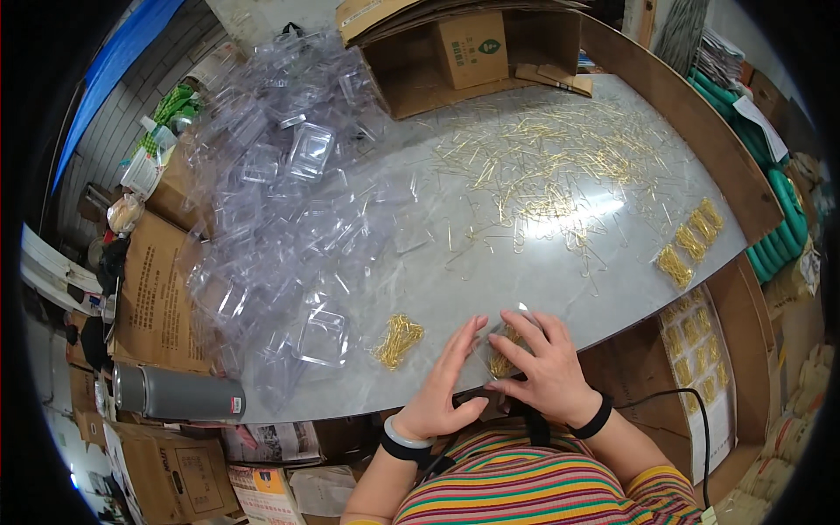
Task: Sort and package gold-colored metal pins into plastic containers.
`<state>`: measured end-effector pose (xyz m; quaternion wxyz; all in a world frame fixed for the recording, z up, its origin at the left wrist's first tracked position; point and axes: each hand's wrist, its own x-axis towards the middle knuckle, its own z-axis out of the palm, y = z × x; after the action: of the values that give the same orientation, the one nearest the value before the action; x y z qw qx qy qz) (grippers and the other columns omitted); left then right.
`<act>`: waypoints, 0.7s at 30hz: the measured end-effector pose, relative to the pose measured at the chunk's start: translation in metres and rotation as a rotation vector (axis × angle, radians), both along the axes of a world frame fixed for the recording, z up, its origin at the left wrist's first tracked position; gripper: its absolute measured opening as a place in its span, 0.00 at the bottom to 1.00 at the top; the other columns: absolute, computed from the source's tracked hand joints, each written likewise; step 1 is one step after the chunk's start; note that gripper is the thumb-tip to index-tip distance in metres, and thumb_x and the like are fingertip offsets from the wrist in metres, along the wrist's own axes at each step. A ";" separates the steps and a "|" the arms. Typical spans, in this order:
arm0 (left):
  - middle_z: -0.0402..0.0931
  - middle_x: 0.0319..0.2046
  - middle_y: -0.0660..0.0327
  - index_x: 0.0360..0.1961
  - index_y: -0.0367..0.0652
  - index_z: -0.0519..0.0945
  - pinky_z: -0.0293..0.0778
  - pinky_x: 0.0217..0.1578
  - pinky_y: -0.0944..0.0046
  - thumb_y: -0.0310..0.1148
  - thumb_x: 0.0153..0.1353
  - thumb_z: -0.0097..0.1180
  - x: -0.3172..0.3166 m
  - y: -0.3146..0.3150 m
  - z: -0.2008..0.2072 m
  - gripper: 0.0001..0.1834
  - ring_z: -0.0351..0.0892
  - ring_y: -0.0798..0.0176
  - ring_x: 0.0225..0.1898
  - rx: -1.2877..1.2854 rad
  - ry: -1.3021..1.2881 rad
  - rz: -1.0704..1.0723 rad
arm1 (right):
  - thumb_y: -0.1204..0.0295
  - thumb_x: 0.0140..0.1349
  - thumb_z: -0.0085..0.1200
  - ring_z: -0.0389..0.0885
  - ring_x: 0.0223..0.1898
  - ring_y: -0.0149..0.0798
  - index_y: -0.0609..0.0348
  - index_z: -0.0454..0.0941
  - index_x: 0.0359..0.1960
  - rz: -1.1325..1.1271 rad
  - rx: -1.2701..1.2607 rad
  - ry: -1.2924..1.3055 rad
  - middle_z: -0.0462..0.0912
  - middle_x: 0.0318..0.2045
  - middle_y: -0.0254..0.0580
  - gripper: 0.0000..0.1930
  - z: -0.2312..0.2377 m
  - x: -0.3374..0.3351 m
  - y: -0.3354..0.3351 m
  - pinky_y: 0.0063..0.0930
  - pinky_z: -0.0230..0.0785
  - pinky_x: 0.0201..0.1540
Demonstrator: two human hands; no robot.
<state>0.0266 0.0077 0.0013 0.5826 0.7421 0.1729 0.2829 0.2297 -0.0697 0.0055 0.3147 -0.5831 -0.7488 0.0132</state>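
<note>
My right hand [549, 374] curls over a small clear plastic box [497, 357] with gold wire hooks in it, at the table's front edge. Its fingers and thumb are on the box and partly hide it. My left hand [442, 389] is beside the box, fingers stretched out and thumb apart, with nothing in it. To the left of my left hand lies a small bunch of gold wire hooks [399, 341]. Many loose gold hooks [560, 166] are scattered across the far right of the grey table [411, 293].
A heap of empty clear plastic boxes [289, 223] covers the table's left side, with a grey bottle [179, 393] near its front. Filled packs [691, 238] line the right edge. An open cardboard box [411, 87] stands at the back. More filled packs [697, 343] lie below, right.
</note>
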 end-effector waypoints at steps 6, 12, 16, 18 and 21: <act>0.55 0.72 0.45 0.73 0.33 0.57 0.55 0.72 0.47 0.30 0.61 0.58 -0.002 -0.004 -0.014 0.41 0.52 0.44 0.76 -0.001 -0.125 0.214 | 0.57 0.48 0.71 0.70 0.54 0.51 0.49 0.81 0.54 -0.241 0.072 -0.017 0.73 0.64 0.42 0.29 0.001 -0.012 0.001 0.45 0.64 0.54; 0.59 0.70 0.44 0.69 0.32 0.65 0.55 0.71 0.45 0.35 0.64 0.60 0.009 -0.011 -0.004 0.35 0.53 0.37 0.74 0.500 0.206 0.364 | 0.57 0.52 0.68 0.69 0.55 0.51 0.49 0.79 0.58 -0.267 0.004 -0.032 0.72 0.65 0.42 0.31 0.003 -0.017 0.003 0.47 0.59 0.58; 0.60 0.70 0.43 0.69 0.32 0.64 0.56 0.70 0.44 0.32 0.66 0.58 0.015 -0.013 -0.006 0.33 0.54 0.36 0.74 0.648 0.289 0.358 | 0.59 0.54 0.66 0.65 0.63 0.55 0.51 0.74 0.63 -0.255 -0.055 -0.110 0.70 0.66 0.45 0.33 0.003 -0.019 0.002 0.52 0.54 0.65; 0.60 0.70 0.43 0.69 0.31 0.65 0.57 0.70 0.45 0.31 0.67 0.56 0.019 -0.013 -0.008 0.31 0.54 0.35 0.73 0.682 0.323 0.326 | 0.61 0.55 0.65 0.61 0.68 0.57 0.53 0.71 0.66 -0.195 -0.101 -0.098 0.69 0.67 0.47 0.35 0.005 -0.016 0.001 0.56 0.50 0.69; 0.60 0.70 0.43 0.67 0.29 0.67 0.58 0.69 0.45 0.29 0.67 0.55 0.022 -0.016 -0.005 0.29 0.53 0.34 0.73 0.687 0.400 0.322 | 0.64 0.57 0.63 0.57 0.73 0.60 0.57 0.66 0.69 -0.067 -0.138 0.147 0.66 0.70 0.49 0.36 0.006 -0.002 -0.001 0.62 0.44 0.72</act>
<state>0.0489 -0.0082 -0.0035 0.2051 0.8967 0.2920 0.2618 0.2273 -0.0709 0.0115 0.3281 -0.6254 -0.7013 0.0968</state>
